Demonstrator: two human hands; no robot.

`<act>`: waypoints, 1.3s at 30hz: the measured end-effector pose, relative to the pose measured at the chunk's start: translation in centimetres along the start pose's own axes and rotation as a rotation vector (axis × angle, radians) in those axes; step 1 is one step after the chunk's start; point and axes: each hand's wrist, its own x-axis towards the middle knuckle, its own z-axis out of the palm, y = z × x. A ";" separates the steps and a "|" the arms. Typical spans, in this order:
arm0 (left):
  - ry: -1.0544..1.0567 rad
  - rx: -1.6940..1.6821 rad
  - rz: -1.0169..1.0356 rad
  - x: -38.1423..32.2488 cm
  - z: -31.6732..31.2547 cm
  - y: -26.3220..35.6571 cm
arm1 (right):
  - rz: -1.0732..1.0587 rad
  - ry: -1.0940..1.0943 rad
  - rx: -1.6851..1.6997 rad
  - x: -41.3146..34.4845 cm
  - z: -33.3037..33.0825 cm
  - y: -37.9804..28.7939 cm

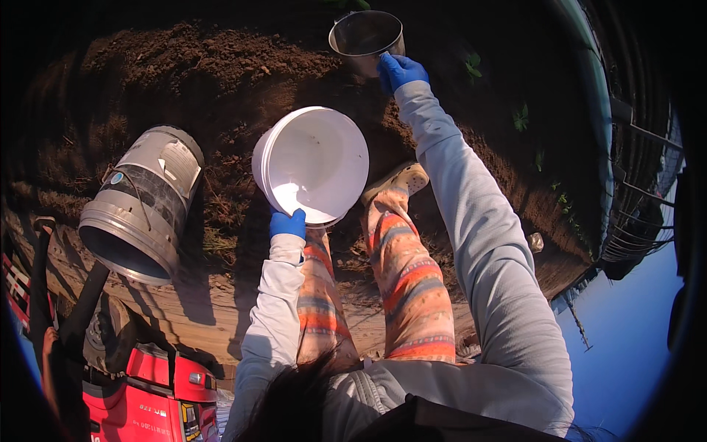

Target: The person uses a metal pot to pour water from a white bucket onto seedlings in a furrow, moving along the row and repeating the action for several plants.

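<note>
My left hand (288,222), in a blue glove, grips the near rim of a white plastic bucket (315,157). The bucket's mouth faces me, and sunlight falls on its inner wall. I see no contents in it apart from small specks. With my right hand (402,73), also gloved in blue, I hold a round metal pot (367,41) by its near side, out at arm's length over dark soil. Its inside is shaded, so whether it holds anything is unclear. The two vessels are apart.
A grey plastic bucket (146,204) with a wire handle is at left, beside another person's dark-clothed leg (83,301). Behind are a red vehicle (149,398) and its tyre (107,337). Loose soil (215,58) is heaped ahead. Seedlings (520,117) grow at right, near plastic sheeting (599,105).
</note>
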 end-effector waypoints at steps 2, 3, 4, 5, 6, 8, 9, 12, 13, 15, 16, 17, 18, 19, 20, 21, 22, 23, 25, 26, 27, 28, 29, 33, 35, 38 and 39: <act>-0.020 0.009 -0.020 -0.5 0.0 1.0 | -0.005 0.057 -0.183 1.0 1.2 -0.7; -0.018 -0.007 -0.003 -0.8 0.0 1.5 | -0.008 0.078 -0.242 1.6 1.9 -1.0; -0.017 -0.023 0.014 -0.9 0.0 1.8 | -0.010 0.100 -0.301 2.0 2.4 -1.2; -0.005 -0.025 0.038 -0.7 0.0 1.4 | 0.008 0.100 -0.417 2.0 2.8 -2.0; -0.002 -0.028 0.035 -0.6 -0.1 1.1 | 0.008 0.094 -0.428 2.3 3.1 -2.1; 0.000 -0.031 0.028 -0.5 -0.1 0.7 | 0.011 0.083 -0.449 3.0 3.4 -2.4; 0.007 -0.041 0.038 -0.5 -0.1 0.4 | 0.007 0.096 -0.452 3.1 3.5 -2.3; -0.005 -0.080 0.013 -0.8 -0.1 1.2 | -0.049 0.129 -0.455 3.4 3.0 -2.0; -0.031 -0.098 -0.030 -1.3 -0.3 2.6 | -0.071 0.142 -0.499 3.5 2.4 -1.8; -0.049 -0.100 -0.072 -1.7 -0.6 3.7 | -0.056 0.152 -0.617 4.0 1.8 -1.6; -0.049 -0.081 -0.069 -1.7 -0.6 3.7 | -0.048 0.157 -0.676 4.2 1.3 -1.5; -0.048 -0.063 -0.066 -1.7 -0.6 3.7 | 0.024 0.120 -0.700 4.3 0.8 -1.6; -0.051 -0.042 -0.077 -1.7 -0.6 3.6 | 0.011 0.136 -0.731 4.5 0.3 -1.6; -0.055 -0.021 -0.089 -1.5 -0.6 3.4 | -0.003 0.151 -0.761 4.7 0.0 -1.6; -0.058 -0.001 -0.099 -1.4 -0.5 3.1 | -0.018 0.168 -0.792 5.0 -0.5 -1.5; -0.018 -0.001 -0.022 -1.2 -0.3 2.4 | -0.042 0.181 -0.813 5.3 -1.0 -1.4; 0.021 -0.001 0.055 -0.9 0.0 1.5 | -0.065 0.201 -0.817 5.6 -1.5 -1.4; 0.060 -0.002 0.134 -1.0 0.1 1.6 | -0.088 0.223 -0.821 5.8 -1.9 -1.6; 0.069 -0.039 0.173 -1.3 0.2 2.0 | -0.113 0.254 -0.854 6.2 -2.6 -2.1; 0.074 -0.057 0.192 -1.6 0.1 2.5 | -0.114 0.264 -0.883 6.2 -2.9 -2.6; 0.063 -0.028 0.144 -1.7 0.0 2.7 | -0.115 0.273 -0.912 6.3 -3.1 -3.2; 0.053 0.000 0.096 -1.7 -0.1 2.9 | -0.116 0.282 -0.942 6.4 -3.2 -3.7; 0.043 0.029 0.046 -1.8 -0.2 3.1 | -0.100 0.299 -1.007 5.9 -3.0 -4.9; 0.062 -0.016 0.086 -2.2 -0.4 3.9 | -0.148 0.323 -1.049 6.8 -3.5 -6.7; 0.083 0.005 0.121 -2.2 -0.4 4.0 | -0.184 0.348 -1.066 7.6 -3.6 -7.3; 0.029 0.036 0.026 -2.5 -0.8 5.0 | -0.219 0.368 -1.107 8.2 -3.3 -8.1; 0.018 0.041 0.014 -2.5 -0.9 5.3 | -0.231 0.369 -1.106 8.2 -3.2 -8.4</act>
